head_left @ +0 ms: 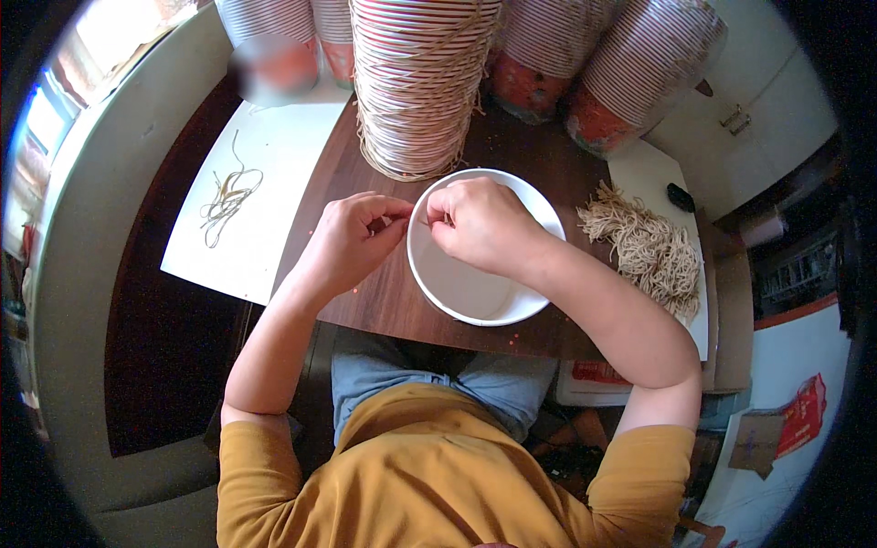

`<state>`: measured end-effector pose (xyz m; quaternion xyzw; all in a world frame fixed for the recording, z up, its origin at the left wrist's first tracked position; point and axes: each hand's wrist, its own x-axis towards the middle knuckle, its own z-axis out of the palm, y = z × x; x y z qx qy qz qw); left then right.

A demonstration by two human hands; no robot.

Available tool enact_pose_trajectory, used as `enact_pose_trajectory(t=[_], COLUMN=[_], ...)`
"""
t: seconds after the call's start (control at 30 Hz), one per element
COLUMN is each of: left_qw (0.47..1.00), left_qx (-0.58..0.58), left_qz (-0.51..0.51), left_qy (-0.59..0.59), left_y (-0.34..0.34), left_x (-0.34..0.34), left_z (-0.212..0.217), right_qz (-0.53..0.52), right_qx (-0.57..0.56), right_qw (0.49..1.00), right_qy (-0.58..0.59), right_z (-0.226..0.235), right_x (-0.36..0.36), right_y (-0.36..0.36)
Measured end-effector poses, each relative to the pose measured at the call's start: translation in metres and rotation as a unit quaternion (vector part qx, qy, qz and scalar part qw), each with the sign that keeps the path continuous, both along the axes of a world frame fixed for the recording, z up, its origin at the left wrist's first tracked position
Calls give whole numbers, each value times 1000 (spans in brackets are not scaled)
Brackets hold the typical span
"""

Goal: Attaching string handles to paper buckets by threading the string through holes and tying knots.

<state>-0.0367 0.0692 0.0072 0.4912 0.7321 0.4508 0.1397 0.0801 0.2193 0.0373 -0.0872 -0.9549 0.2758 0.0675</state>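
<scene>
A round white paper tub (475, 290) sits on the brown tabletop in front of me, its mouth facing up. Just outside its left rim is my left hand (352, 242), thumb and fingertips closed in a pinch. My right hand (484, 224) reaches over the tub, with its bent fingers pinched just inside the same part of the rim. Whatever lies between the fingertips is too small to make out. Behind the tub rises a tall stack of nested tubs (420, 91), with beige cords hanging around it.
A heap of beige cords (644, 251) lies on a white board at the right, near a small black object (680, 197). On the left white sheet (292, 146) are a few loose strands (228, 201). More wrapped tub stacks (644, 73) line the back.
</scene>
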Motion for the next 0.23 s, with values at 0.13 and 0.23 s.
enact_pose_trajectory(t=[0.13, 0.23], left_qw=[1000, 1000], left_qx=[18, 1], left_qz=[-3, 4], left_qy=[1, 8], left_y=[0, -2], left_x=[0, -1], left_z=[-1, 1], right_qz=[-17, -31], right_qx=[-4, -15], right_qw=[1000, 999], right_qy=[-15, -23], right_z=[5, 4], right_x=[2, 4], right_y=[-2, 2])
